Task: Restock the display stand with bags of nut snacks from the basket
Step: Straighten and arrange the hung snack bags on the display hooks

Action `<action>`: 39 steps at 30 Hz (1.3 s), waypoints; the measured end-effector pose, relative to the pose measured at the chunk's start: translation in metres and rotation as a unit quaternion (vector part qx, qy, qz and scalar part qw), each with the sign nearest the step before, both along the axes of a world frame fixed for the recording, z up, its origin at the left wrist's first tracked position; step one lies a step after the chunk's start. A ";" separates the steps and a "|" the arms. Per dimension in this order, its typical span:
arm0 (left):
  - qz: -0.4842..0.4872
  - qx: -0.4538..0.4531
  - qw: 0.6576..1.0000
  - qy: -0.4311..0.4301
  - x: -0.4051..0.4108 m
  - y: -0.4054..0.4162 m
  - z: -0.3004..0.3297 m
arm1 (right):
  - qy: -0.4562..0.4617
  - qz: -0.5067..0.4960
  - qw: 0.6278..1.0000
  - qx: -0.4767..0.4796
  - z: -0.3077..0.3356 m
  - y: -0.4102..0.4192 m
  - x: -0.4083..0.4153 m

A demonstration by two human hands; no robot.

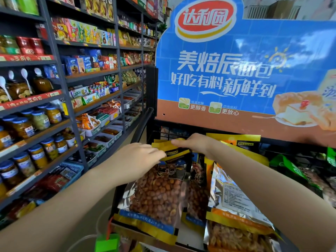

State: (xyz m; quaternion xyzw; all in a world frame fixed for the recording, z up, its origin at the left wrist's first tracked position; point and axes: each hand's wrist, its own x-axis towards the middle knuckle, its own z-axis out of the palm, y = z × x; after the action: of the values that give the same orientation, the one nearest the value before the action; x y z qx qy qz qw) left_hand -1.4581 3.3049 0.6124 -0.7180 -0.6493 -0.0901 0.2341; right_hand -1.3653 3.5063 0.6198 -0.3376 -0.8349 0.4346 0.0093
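Observation:
A yellow-and-blue bag of peanuts (158, 195) with a clear window stands at the left end of the black display stand (154, 128). My left hand (138, 159) grips its top left corner. My right hand (194, 144) lies over the yellow top edge of the bags, fingers stretched to the left. More peanut bags (198, 193) stand behind it, and one bag (234, 202) to the right shows its silver back. The basket is out of sight.
A large blue bread advertisement board (245, 70) rises behind the stand. Long store shelves (72, 113) with jars, boxes and snack trays run along the left. Green snack bags (289, 168) fill the stand's right side. A green object (107, 242) sits at the bottom edge.

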 end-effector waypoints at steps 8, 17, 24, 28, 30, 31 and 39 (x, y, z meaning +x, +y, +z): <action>0.065 0.034 0.994 -0.077 -0.004 0.012 0.022 | 0.169 0.123 0.973 0.096 0.020 -0.003 0.011; 0.116 -0.110 0.975 -0.152 0.012 0.044 0.053 | 0.078 0.282 0.953 0.073 0.074 -0.013 0.039; 0.050 -0.133 0.985 -0.099 0.003 0.040 0.032 | 0.110 0.224 0.968 0.021 0.067 0.006 0.043; -0.041 -0.043 0.995 0.074 0.009 0.020 0.010 | 0.075 0.180 0.978 0.072 0.059 0.029 0.047; -0.052 -0.062 0.994 0.075 0.009 0.011 -0.002 | -0.037 0.222 0.963 0.150 0.046 0.034 0.041; -0.053 -0.071 0.993 0.077 0.009 0.007 -0.006 | -0.074 0.240 0.951 0.179 0.040 0.035 0.036; -0.042 -0.065 0.995 0.058 0.006 0.003 -0.012 | -0.080 0.280 0.866 0.407 0.023 0.027 0.006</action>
State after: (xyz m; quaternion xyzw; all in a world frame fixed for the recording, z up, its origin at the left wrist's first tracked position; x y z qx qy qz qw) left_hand -1.4526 3.3083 0.6008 -0.7626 -0.6082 -0.0160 0.2199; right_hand -1.3590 3.5328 0.6429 -0.0890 -0.9950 0.0122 -0.0428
